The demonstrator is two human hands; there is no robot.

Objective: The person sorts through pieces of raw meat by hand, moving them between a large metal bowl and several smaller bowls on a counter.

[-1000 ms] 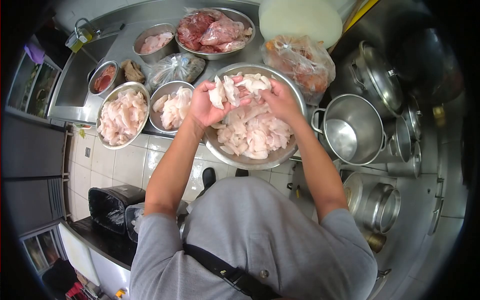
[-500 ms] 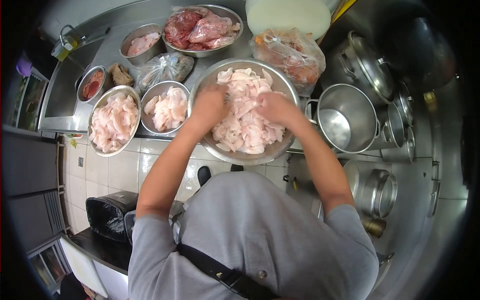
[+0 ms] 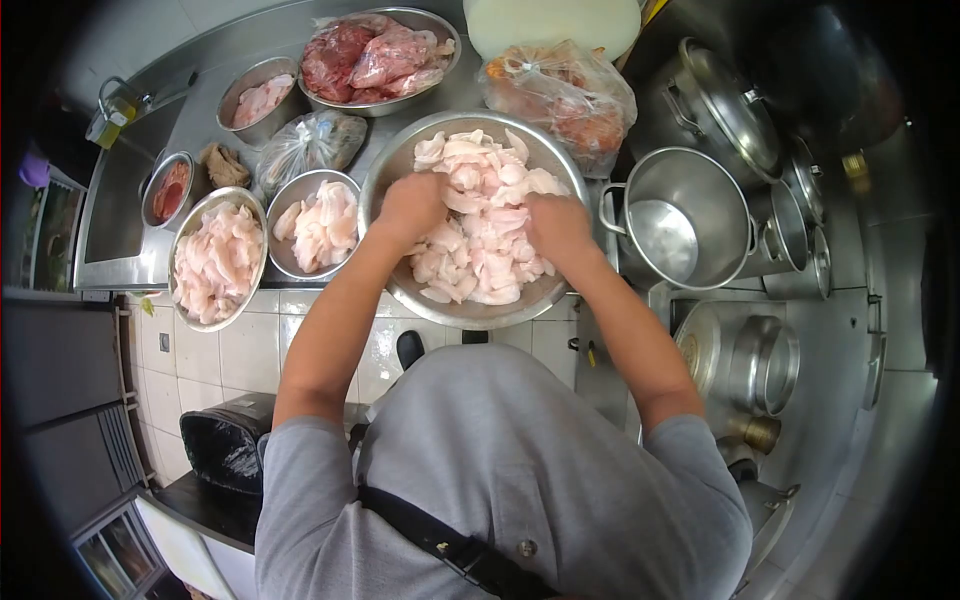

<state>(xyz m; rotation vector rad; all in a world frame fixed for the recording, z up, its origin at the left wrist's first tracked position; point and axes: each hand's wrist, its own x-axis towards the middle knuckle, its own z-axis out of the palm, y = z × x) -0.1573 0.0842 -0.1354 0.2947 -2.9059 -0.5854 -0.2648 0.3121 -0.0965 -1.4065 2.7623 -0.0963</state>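
Note:
A large steel bowl (image 3: 374,180) is heaped with pale pink raw meat slices (image 3: 490,255). My left hand (image 3: 412,208) is inside the bowl's left side, its fingers curled into the slices and partly buried. On the right side, my right hand (image 3: 560,226) is closed on slices near the rim, with its fingertips hidden among them. To the left, a smaller steel bowl (image 3: 272,210) and an oval steel bowl (image 3: 262,215) hold similar pale slices.
Behind stand a bowl of red meat in plastic (image 3: 375,60), a tied bag (image 3: 570,100) of orange-brown food, a bagged item (image 3: 312,145) and small steel bowls (image 3: 255,100). A deep steel pot (image 3: 690,220) stands close on the right. The sink (image 3: 130,215) is far left.
Both hands have shifted: the left slightly lower and leftward, the right a little outward toward the right rim. The slices between them lie rearranged. The whole view has shifted slightly.

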